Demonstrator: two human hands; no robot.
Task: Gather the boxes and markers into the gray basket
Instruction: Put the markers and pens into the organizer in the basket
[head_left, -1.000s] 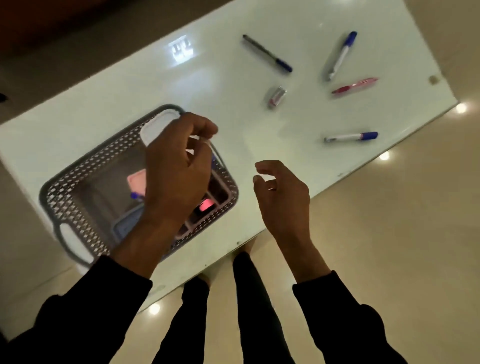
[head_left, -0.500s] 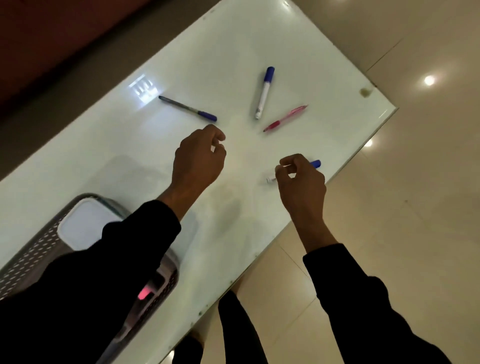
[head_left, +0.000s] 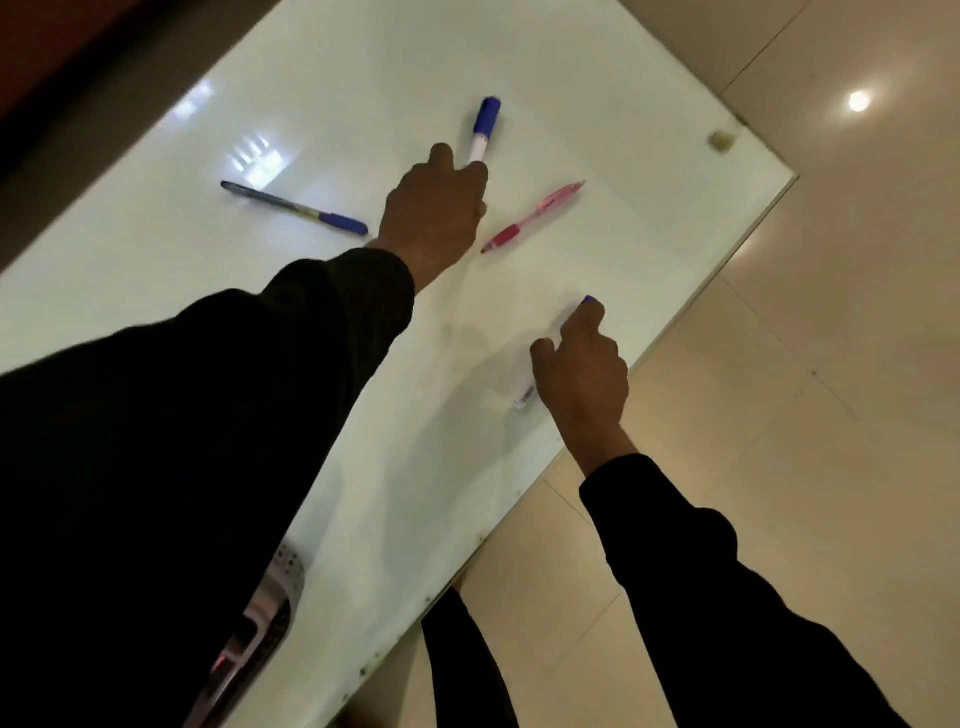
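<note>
Both hands have left the gray basket (head_left: 270, 613): left hand (head_left: 434, 208) grasping the far blue-capped marker (head_left: 483, 130), right hand (head_left: 582, 374) grasping another marker (head_left: 524, 397).

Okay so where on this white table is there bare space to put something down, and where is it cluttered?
Bare: the far right corner of the table beyond the pink pen, and the near strip between the left sleeve and the right hand. Crowded: the middle, where the left hand reaches among the blue-capped marker, the dark pen and the pink pen.
</note>
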